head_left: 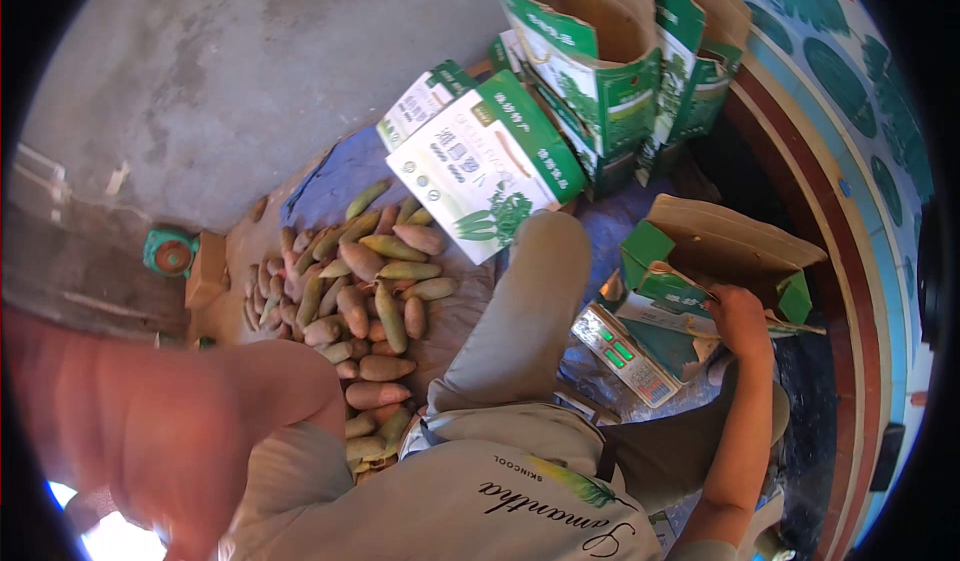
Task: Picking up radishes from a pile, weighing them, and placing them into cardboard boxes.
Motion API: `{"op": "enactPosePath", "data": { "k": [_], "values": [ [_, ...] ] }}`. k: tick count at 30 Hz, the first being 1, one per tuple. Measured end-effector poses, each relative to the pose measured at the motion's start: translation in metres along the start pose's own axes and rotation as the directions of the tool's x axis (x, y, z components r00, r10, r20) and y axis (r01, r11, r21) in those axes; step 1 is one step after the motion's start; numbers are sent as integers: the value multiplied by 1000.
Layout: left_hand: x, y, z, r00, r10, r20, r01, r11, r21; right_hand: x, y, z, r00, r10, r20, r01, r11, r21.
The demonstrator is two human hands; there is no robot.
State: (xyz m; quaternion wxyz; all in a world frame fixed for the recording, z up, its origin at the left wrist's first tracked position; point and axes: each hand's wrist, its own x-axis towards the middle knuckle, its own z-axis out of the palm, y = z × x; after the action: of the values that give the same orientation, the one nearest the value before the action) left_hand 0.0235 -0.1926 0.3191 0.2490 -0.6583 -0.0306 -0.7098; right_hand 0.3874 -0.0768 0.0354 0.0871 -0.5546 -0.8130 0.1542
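My right hand [740,323] grips the near rim of an open green-and-white carton [735,231], its fingers curled over the edge. The carton's top is unfolded, showing brown cardboard inside. It stands at or over a digital scale [628,355] with lit green digits; how it rests on the scale's plate is partly hidden. Close to the camera on the left, my left hand [175,421] and arm are raised and smeared by motion, so its fingers cannot be made out. Between my legs lies a pile of green and reddish radishes [375,301].
A closed-looking white-and-green carton [480,166] leans beyond my knee, with a smaller one [420,101] behind. Several open cartons [600,51] stand at the far right. A blue sheet [345,166] lies under the pile. A turquoise round object [170,252] sits by a brown box [207,271].
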Motion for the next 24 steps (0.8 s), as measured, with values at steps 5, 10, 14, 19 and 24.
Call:
{"op": "enactPosePath", "data": {
  "k": [5,10,14,19,24],
  "values": [
    [-83,-26,-71,896,-422,138,328,839,434,2,1,0,1000,12,-4,-12,999,33],
    [-162,20,-165,438,-887,147,340,315,886,5,7,-1,999,-1,41,1,1000,9],
    [-226,60,-234,317,-939,136,157,193,969,10,4,1,1000,8,26,-8,1000,-6],
    [-309,139,-330,-10,-997,-81,115,-82,990,14,-3,-2,996,51,67,-53,998,32],
    [-372,239,-400,-606,-687,-401,-256,-309,916,13,27,14,1000,8,8,-8,1000,-1]
  ]
}}
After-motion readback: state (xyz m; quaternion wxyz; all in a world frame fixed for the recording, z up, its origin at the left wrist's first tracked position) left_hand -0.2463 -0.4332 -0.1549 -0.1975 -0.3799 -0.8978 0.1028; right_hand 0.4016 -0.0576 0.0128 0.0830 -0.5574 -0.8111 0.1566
